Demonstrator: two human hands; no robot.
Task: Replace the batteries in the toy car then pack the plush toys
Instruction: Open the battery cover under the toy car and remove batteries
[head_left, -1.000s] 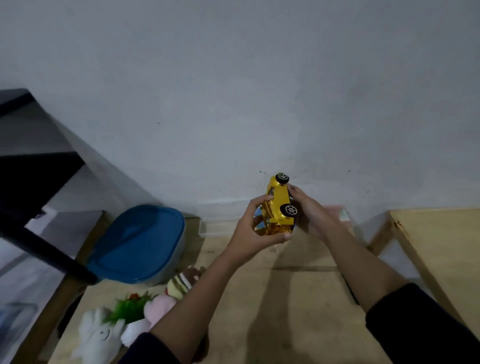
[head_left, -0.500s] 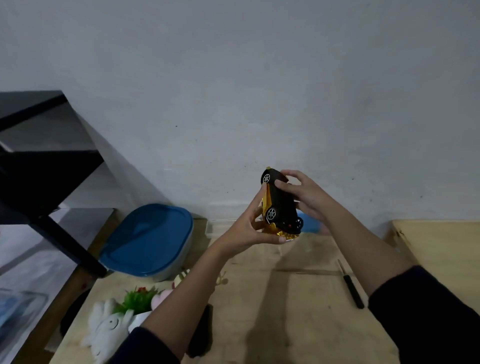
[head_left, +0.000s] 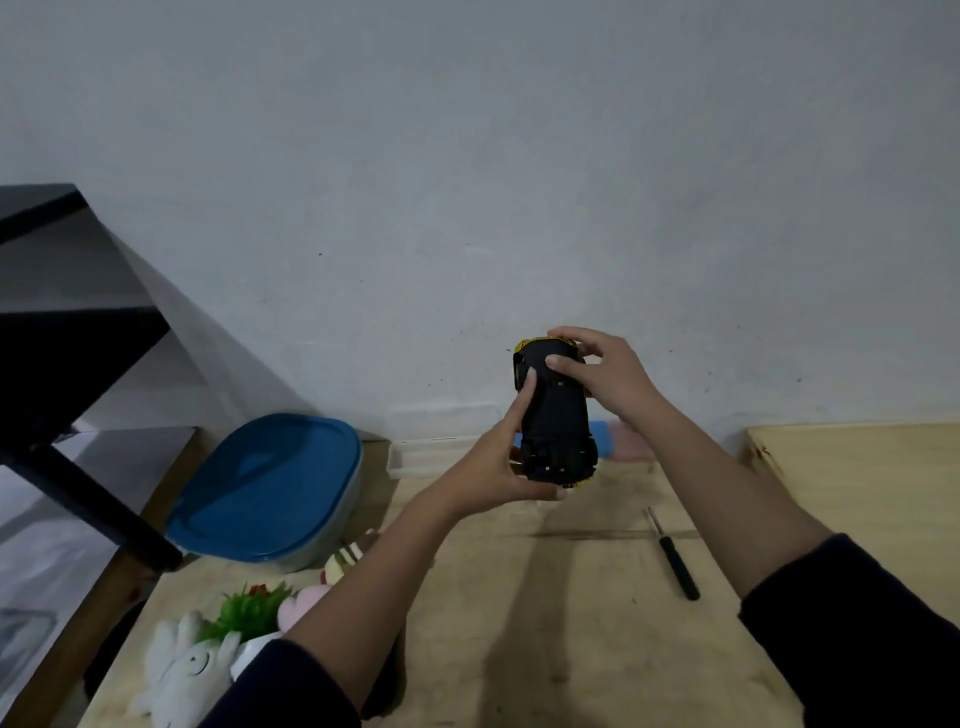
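Note:
I hold the yellow toy car (head_left: 557, 421) up in front of the wall, its black underside turned toward me. My left hand (head_left: 501, 460) grips its lower end and left side. My right hand (head_left: 602, 374) holds the upper end, thumb pressed on the underside. A black screwdriver (head_left: 674, 556) lies on the wooden table (head_left: 597, 623) to the right. Plush toys sit at the table's lower left: a white bunny (head_left: 179, 670), a green leafy one (head_left: 249, 610) and a pink one (head_left: 301, 605), partly hidden by my left arm.
A container with a blue lid (head_left: 270, 488) stands at the left rear of the table. A clear tray (head_left: 415, 457) and blue and pink items (head_left: 621, 439) lie against the wall behind the car. A black shelf frame (head_left: 62, 364) rises at left. A second wooden surface (head_left: 872, 493) is at right.
The car has been turned from its yellow side with wheels showing to its black underside facing me. My view has shifted, bringing the screwdriver into sight.

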